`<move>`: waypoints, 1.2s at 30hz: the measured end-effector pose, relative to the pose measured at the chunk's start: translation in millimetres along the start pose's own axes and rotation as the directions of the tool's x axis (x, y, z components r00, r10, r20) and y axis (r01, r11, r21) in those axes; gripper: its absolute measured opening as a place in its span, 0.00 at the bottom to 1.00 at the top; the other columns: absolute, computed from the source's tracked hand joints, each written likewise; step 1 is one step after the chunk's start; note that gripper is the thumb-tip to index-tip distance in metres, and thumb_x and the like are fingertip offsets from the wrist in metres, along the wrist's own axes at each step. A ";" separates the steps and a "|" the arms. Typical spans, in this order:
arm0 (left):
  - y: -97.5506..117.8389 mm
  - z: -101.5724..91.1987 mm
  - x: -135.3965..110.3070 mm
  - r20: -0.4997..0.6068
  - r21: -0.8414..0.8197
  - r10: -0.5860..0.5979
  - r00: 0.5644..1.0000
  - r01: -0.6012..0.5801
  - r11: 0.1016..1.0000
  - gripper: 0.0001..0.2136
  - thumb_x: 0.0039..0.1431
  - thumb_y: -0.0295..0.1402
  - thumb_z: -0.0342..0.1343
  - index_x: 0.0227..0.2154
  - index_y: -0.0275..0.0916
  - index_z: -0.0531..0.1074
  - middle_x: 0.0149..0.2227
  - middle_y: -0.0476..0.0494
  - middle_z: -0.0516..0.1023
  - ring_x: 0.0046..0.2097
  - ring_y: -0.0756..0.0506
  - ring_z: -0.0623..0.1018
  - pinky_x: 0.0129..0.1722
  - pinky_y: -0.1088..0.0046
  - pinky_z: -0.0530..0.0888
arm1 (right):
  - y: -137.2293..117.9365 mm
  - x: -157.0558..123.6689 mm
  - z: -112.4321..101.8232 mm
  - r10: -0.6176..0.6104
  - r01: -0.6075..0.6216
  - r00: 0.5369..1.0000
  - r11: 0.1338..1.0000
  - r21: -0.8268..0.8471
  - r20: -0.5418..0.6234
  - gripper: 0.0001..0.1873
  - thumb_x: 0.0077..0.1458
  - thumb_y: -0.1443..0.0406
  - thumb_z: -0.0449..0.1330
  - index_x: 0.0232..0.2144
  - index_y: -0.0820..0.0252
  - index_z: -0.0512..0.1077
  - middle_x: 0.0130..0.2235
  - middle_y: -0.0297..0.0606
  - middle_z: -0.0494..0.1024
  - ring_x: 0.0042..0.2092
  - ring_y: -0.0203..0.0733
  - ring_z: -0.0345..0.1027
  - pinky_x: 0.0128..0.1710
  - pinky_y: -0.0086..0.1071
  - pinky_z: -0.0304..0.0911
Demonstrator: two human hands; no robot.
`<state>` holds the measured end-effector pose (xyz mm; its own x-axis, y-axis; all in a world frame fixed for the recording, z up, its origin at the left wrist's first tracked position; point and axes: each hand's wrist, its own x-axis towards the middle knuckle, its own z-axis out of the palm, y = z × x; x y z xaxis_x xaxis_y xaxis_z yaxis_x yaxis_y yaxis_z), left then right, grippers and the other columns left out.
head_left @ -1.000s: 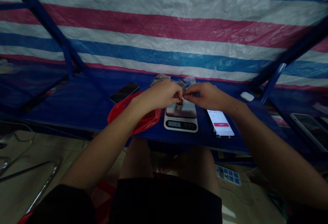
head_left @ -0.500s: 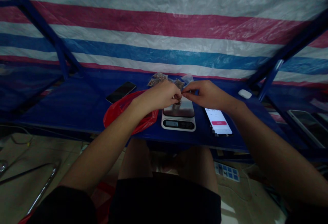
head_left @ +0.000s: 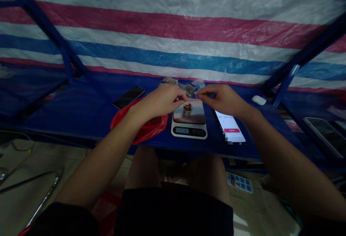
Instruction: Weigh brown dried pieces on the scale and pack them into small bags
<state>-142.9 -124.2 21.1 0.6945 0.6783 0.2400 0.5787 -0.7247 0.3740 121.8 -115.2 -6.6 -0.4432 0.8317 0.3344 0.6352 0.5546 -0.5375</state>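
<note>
My left hand [head_left: 162, 101] and my right hand [head_left: 223, 99] hover apart above a white digital kitchen scale [head_left: 189, 131]. Thumb and fingers of each hand are pinched together, and I see nothing between them. A small paper cup [head_left: 187, 110] with dark brown pieces stands on the scale's platform, just below and between my fingertips. Several small clear plastic bags [head_left: 190, 90] of brown material lie behind the scale, close to my right fingertips. A red plastic bag [head_left: 151, 128] lies under my left wrist.
The blue table [head_left: 81, 110] carries a black smartphone [head_left: 129, 97], a lit smartphone [head_left: 230, 128] right of the scale, and white earbuds case [head_left: 258, 100]. A striped tarpaulin [head_left: 173, 41] hangs behind. Another phone [head_left: 323, 135] lies at far right. My knees show below the table edge.
My hands have moved apart from the cup, which they covered before. The cup now stands in full view on the scale, and the view has shifted slightly.
</note>
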 end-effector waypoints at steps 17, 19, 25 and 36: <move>-7.3 7.3 -104.4 -0.190 -0.194 -0.240 0.952 0.203 0.960 0.13 0.72 0.41 0.55 0.46 0.43 0.83 0.47 0.44 0.88 0.47 0.42 0.85 0.49 0.66 0.80 | 90.0 18.5 9.4 -0.102 0.164 0.982 0.879 -0.447 0.159 0.34 0.54 0.71 0.67 0.64 0.58 0.78 0.66 0.55 0.75 0.67 0.67 0.67 0.67 0.59 0.63; -7.6 11.4 -110.9 -0.206 -0.205 -0.251 0.946 0.209 0.956 0.13 0.72 0.41 0.55 0.46 0.43 0.83 0.47 0.44 0.88 0.47 0.42 0.85 0.49 0.65 0.81 | 91.6 19.9 11.5 -0.126 0.198 0.975 0.867 -0.458 0.183 0.21 0.58 0.68 0.66 0.54 0.58 0.84 0.60 0.54 0.80 0.63 0.65 0.70 0.66 0.59 0.63; -11.4 21.7 -124.1 -0.235 -0.249 -0.257 0.937 0.197 0.948 0.12 0.71 0.41 0.56 0.46 0.46 0.83 0.47 0.45 0.88 0.48 0.41 0.86 0.53 0.60 0.82 | 97.9 18.5 20.3 -0.045 0.028 0.997 0.961 -0.276 -0.056 0.09 0.62 0.62 0.64 0.37 0.56 0.85 0.46 0.46 0.86 0.50 0.53 0.77 0.60 0.50 0.66; 4.3 26.6 -112.4 -0.403 -0.320 -0.307 0.862 0.181 0.930 0.14 0.67 0.41 0.63 0.51 0.42 0.80 0.51 0.40 0.86 0.52 0.39 0.85 0.55 0.58 0.81 | 30.9 12.4 2.5 0.248 -0.101 0.917 0.902 0.419 -0.312 0.13 0.54 0.52 0.71 0.33 0.54 0.81 0.38 0.38 0.86 0.40 0.46 0.79 0.49 0.44 0.73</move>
<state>-207.1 -206.8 -28.1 0.2488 0.8561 0.4530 0.5270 -0.5121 0.6782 134.4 -87.9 -21.0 -0.0517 0.9083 0.4152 0.3533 0.4055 -0.8431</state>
